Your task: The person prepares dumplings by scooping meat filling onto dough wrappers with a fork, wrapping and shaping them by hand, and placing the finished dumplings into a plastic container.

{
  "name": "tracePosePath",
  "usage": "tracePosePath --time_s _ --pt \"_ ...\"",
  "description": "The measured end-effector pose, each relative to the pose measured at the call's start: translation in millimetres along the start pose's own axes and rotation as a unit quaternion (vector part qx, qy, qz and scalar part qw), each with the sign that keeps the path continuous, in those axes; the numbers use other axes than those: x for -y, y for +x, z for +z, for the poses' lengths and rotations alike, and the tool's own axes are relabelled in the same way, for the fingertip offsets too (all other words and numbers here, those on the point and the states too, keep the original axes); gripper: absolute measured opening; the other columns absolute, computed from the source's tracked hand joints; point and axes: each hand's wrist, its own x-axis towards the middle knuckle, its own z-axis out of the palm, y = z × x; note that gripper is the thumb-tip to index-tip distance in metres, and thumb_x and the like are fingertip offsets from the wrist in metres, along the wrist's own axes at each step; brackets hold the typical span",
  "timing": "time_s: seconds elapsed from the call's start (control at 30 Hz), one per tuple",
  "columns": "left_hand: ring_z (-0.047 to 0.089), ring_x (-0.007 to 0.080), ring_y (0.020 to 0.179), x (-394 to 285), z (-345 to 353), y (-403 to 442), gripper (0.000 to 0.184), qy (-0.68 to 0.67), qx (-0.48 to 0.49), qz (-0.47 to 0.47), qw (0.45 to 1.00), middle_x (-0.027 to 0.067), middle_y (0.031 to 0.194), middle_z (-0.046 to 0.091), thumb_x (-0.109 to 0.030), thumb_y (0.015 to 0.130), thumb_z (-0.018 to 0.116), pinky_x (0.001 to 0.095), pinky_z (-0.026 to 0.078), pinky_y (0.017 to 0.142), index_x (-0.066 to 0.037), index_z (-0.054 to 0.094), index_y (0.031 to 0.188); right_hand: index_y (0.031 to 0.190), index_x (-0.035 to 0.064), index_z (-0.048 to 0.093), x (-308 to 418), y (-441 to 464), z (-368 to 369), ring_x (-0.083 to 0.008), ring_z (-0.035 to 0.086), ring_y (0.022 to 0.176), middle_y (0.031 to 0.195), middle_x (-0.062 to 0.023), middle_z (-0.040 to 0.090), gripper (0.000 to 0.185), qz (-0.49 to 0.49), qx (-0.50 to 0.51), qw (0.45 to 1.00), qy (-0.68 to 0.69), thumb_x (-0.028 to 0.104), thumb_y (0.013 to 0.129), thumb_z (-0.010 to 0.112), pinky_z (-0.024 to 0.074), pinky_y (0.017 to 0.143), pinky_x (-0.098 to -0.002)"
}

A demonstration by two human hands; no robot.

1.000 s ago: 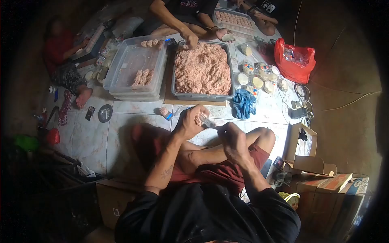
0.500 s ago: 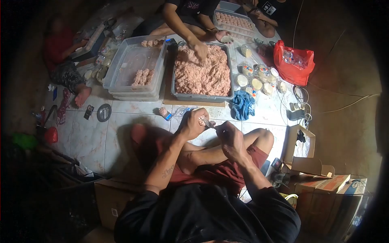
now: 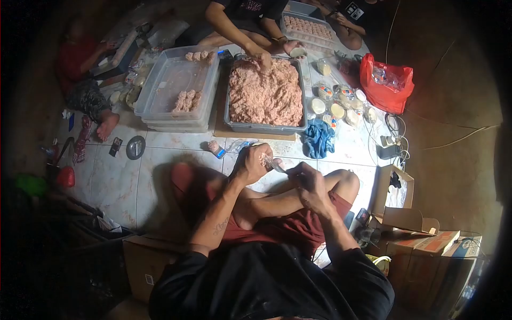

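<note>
My left hand [image 3: 252, 164] is curled round a small dumpling [image 3: 263, 159], whose pink meat filling shows at the fingers; most of it is hidden. In my right hand [image 3: 309, 185] is a narrow metal utensil [image 3: 277, 166], spoon or spatula, I cannot tell which. Its far end reaches the dumpling. Both hands are above my crossed legs. Beyond them stands a grey tub [image 3: 266, 128] heaped with pink minced meat [image 3: 264, 98]. A co-worker's hand [image 3: 261, 58] is at the meat's far side, and their other hand [image 3: 293, 48] holds a pale round wrapper [image 3: 298, 52].
Stacked clear plastic trays [image 3: 176, 122] with a few dumplings stand left of the tub. To its right lie a blue cloth [image 3: 319, 140], packs of round wrappers [image 3: 337, 111] and a red plastic bag [image 3: 385, 85]. Cardboard boxes [image 3: 421, 261] and cables [image 3: 397, 130] are at my right.
The utensil has tilted slightly in my right hand, still at the dumpling. The co-worker's arm has drawn back toward the tub's far edge.
</note>
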Motion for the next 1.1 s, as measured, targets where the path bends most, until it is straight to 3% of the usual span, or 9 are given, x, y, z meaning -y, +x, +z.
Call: tracePosePath --time_s 0.27,0.43,0.5,0.6,0.7,0.9,0.97,1.0,1.1 --pt "0.065 0.0237 0.074 -21.2 -27.0 7.2 0.037 -0.095 0.030 -0.006 0.995 0.0102 0.077 0.066 -0.026 0.073 0.088 0.0361 0.050 0.070 -0.003 0.062 0.084 0.102 -0.0037 0.058 11.6 1.9 -18.1 -0.0108 0.057 0.082 0.091 -0.0066 0.063 0.009 0.041 -0.138 0.987 0.072 -0.002 0.094 0.062 0.0481 0.073 -0.0261" --pt "0.064 0.0207 0.079 -5.1 -2.6 7.8 0.039 -0.001 0.072 -0.011 0.997 0.0093 0.083 0.067 -0.024 0.070 0.090 0.0339 0.050 0.073 -0.004 0.062 0.088 0.100 -0.0022 0.061 -13.2 -2.4 14.4 -0.0113 0.057 0.080 0.088 -0.0081 0.066 0.009 -0.026 -0.015 0.999 -0.038 -0.002 0.091 0.062 0.0480 0.071 -0.0306" --pt "0.067 0.0276 0.080 -1.7 1.3 5.2 0.038 -0.076 0.032 -0.036 0.996 0.0098 0.086 0.069 -0.025 0.069 0.090 0.0388 0.052 0.073 -0.003 0.063 0.086 0.099 -0.0023 0.059 -13.1 -1.5 6.2 -0.0103 0.056 0.081 0.089 -0.0080 0.066 0.008 0.007 -0.031 0.999 -0.005 -0.003 0.091 0.062 0.0476 0.072 -0.0295" --pt "0.064 0.0184 0.076 -8.4 -18.0 -0.7 0.032 -0.122 0.057 -0.028 0.991 0.0087 0.079 0.067 -0.019 0.072 0.088 0.0324 0.050 0.073 -0.004 0.064 0.087 0.096 -0.0026 0.059 16.0 -3.9 -2.1 -0.0097 0.054 0.081 0.090 -0.0075 0.064 0.005 0.020 -0.147 0.986 0.078 -0.004 0.092 0.060 0.0463 0.072 -0.0260" --pt "0.064 0.0167 0.078 0.8 -8.4 2.4 0.035 -0.049 0.091 0.002 0.995 0.0072 0.085 0.069 -0.018 0.072 0.088 0.0322 0.050 0.072 -0.004 0.065 0.095 0.097 -0.0028 0.059 -3.0 4.1 3.9 -0.0106 0.054 0.080 0.088 -0.0064 0.062 0.005 -0.043 -0.007 0.998 -0.045 -0.005 0.092 0.059 0.0462 0.073 -0.0253" --pt "0.062 0.0139 0.080 -1.9 -21.9 0.5 0.033 -0.240 0.047 -0.048 0.968 0.0048 0.086 0.067 -0.014 0.071 0.088 0.0300 0.050 0.073 -0.005 0.064 0.091 0.098 -0.0028 0.059 -9.1 1.4 10.5 -0.0099 0.049 0.077 0.082 -0.0036 0.057 0.008 -0.033 -0.073 0.997 0.019 -0.007 0.091 0.056 0.0417 0.066 -0.0250" --pt "0.063 0.0143 0.075 23.5 -1.5 -0.9 0.036 -0.026 0.009 0.070 0.997 0.0029 0.080 0.068 -0.024 0.074 0.088 0.0300 0.050 0.070 -0.003 0.063 0.088 0.100 -0.0023 0.059 -18.3 1.1 10.6 -0.0099 0.050 0.079 0.083 -0.0040 0.058 0.008 -0.011 -0.004 0.999 -0.051 -0.004 0.093 0.056 0.0430 0.069 -0.0243" --pt "0.063 0.0145 0.078 8.7 -5.3 4.4 0.036 0.000 0.086 -0.022 0.996 0.0028 0.084 0.068 -0.024 0.074 0.088 0.0285 0.050 0.072 -0.004 0.063 0.089 0.099 -0.0010 0.059 -12.5 2.6 24.7 -0.0090 0.049 0.077 0.083 -0.0027 0.058 0.003 -0.049 -0.028 0.997 -0.056 0.000 0.097 0.058 0.0424 0.067 -0.0241" --pt "0.062 0.0140 0.078 -5.5 -23.2 0.4 0.035 -0.125 0.010 -0.002 0.992 0.0030 0.089 0.068 -0.023 0.073 0.089 0.0292 0.050 0.071 -0.004 0.064 0.089 0.099 -0.0007 0.059 0.0 0.8 20.0 -0.0085 0.049 0.076 0.083 -0.0026 0.058 0.006 0.016 -0.102 0.992 0.076 0.006 0.099 0.060 0.0424 0.066 -0.0245"
